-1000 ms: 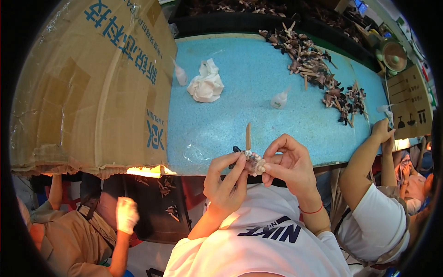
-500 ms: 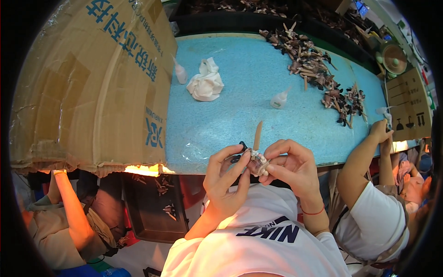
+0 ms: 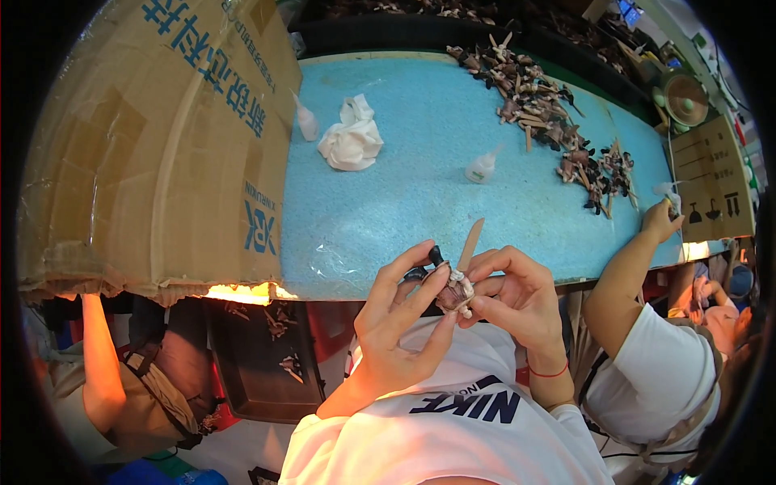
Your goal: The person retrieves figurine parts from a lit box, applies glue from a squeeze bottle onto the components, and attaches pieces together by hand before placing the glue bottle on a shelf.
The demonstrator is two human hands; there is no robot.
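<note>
While pinching a small brown-and-pale figurine (image 3: 457,293) with the fingertips of both hands, holding it up in front of a white shirt (image 3: 436,444), close to the near edge of the blue tabletop (image 3: 388,210). Grasping the figurine's left side with the left hand (image 3: 394,319), with fingertips near two black, boot-like pieces (image 3: 437,256); closing the right hand (image 3: 527,303) on the lower right side, with thumb and bent fingers meeting there. Being unable to tell the exact points of contact beneath the right fingers. Pointing a flat tan blade-shaped piece (image 3: 471,244) up from between the hands, tilting toward the right at its tip. Wearing a thin red string bracelet (image 3: 550,373) on the right wrist.

Facing, beyond the hands, a whitish dropper bottle (image 3: 481,167) on the tabletop, and farther left a crumpled white tissue (image 3: 352,145) near a second dropper bottle (image 3: 306,123), just beside a large cardboard box (image 3: 153,178). Having, toward the far right, a loose heap of similar figurines (image 3: 533,97), and behind it a long black tray (image 3: 364,40) holding more. Having a lower black tray (image 3: 307,396) left of the shirt, with several pieces lying inside. Working near a co-worker's hand (image 3: 663,221) at the far right and another co-worker's forearm (image 3: 103,356) at the lower left.
</note>
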